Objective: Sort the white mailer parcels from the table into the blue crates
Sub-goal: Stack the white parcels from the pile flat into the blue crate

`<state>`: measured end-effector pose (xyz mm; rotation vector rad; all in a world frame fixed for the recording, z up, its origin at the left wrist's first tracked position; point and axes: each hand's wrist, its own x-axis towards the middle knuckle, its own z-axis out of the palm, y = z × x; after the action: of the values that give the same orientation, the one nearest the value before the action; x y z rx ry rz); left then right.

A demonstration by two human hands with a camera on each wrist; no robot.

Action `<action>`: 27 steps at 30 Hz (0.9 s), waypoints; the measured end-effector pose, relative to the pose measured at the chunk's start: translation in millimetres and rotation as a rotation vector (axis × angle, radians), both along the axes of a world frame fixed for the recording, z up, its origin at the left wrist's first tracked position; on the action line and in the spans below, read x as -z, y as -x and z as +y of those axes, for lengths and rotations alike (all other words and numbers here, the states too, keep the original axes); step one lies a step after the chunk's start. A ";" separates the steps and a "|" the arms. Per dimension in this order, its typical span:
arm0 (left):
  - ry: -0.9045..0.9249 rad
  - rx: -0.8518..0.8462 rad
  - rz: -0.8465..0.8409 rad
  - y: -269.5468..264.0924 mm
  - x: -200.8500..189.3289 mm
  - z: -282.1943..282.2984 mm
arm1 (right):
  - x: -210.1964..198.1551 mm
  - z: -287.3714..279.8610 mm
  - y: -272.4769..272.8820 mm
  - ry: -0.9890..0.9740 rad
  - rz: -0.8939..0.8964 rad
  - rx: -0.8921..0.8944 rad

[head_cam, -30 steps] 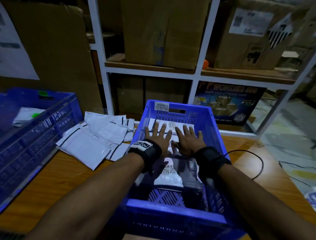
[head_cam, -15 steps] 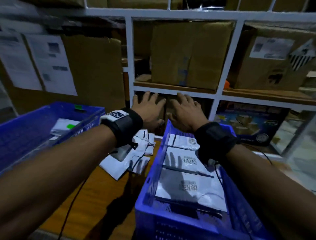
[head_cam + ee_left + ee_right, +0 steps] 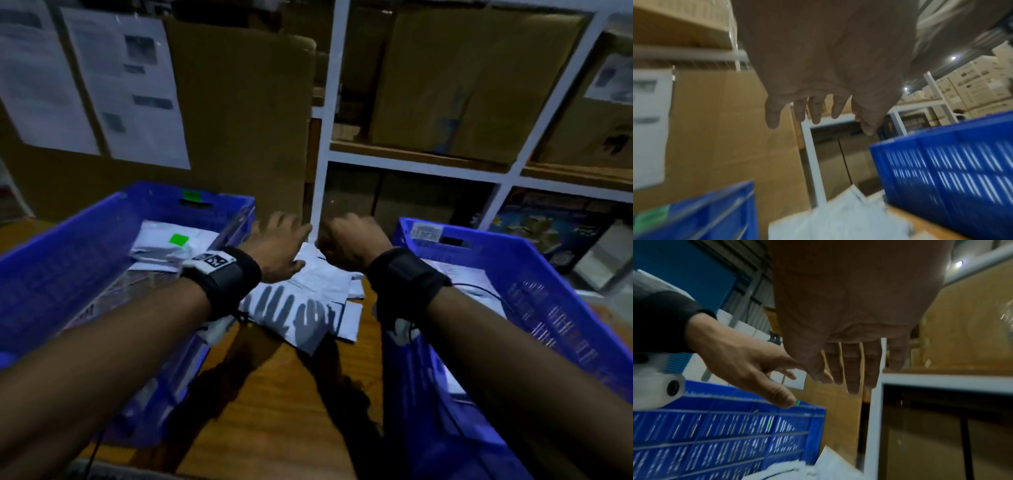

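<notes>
Both hands empty, hovering side by side above the mailers point(image 3: 318, 298) piled on the desk point(image 3: 274, 411). Left hand point(image 3: 277, 246) has fingers spread and relaxed, clear in the left wrist view point(image 3: 824, 73), nothing under them. Right hand point(image 3: 349, 243) looks fist-like from the head view, but the right wrist view point(image 3: 851, 321) shows fingers hanging straight down and loose, holding nothing. Hands are apart, near each other, not touching the pile; their shadows fall on the top mailer. The pile sits between the two crates: left crate point(image 3: 85, 240) just left of it, with mailers inside, one with a green sticker point(image 3: 179, 238); right crate point(image 3: 548, 274) just right of it, also holding mailers. That layout reads as deliberate, since either bin is a short reach from the pile. Judgement: reach stage for the next pick, hands placed over the pile to come down on a mailer. Which mailer is targeted, can't tell. Several mailers left on the desk, so the sort is partway. Shelf point(image 3: 325, 137) with boxes point(image 3: 462, 78) stands behind the pile.
</notes>
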<state>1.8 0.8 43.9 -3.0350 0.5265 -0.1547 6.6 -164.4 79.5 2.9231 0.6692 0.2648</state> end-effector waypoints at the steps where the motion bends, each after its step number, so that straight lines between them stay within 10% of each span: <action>1: -0.003 0.004 0.028 -2.2 11.7 7.4 | 11.5 7.4 -1.4 0.010 0.011 0.009; 13: -0.141 0.057 0.201 -22.4 86.3 35.7 | 193.7 32.1 7.3 0.217 0.227 0.069; 27: -0.219 -0.052 0.359 -34.6 110.8 38.6 | 173.8 29.0 -8.7 0.146 0.295 0.068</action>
<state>36.4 39.5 -66.9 -2.8634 0.4471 0.4283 15.2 -135.4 -94.4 2.8607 0.5954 -0.2179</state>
